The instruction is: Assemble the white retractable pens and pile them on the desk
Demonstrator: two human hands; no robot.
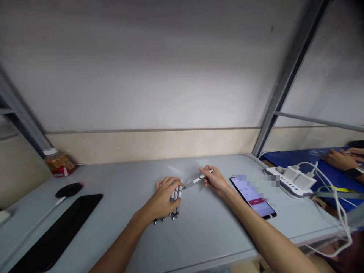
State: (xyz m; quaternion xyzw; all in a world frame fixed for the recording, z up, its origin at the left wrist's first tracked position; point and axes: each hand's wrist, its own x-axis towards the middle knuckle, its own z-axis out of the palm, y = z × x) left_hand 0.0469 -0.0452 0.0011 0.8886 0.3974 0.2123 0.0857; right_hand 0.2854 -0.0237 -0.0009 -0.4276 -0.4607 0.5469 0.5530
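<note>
My left hand (pixel 165 195) is closed around a bundle of several white pens (pixel 174 204) on the grey table (pixel 204 235); their dark tips stick out toward me below the hand. My right hand (pixel 215 179) pinches one more white pen (pixel 195 181) by its far end, its tip pointing at the bundle and nearly touching the left hand.
A lit phone (pixel 254 197) lies just right of my right forearm. A white power strip (pixel 292 180) with chargers and cables sits at the right edge. A long black slab (pixel 57 231), a black mouse-like object (pixel 68 189) and a jar (pixel 59 163) are on the left. Another person's hands (pixel 341 157) rest on a blue surface far right.
</note>
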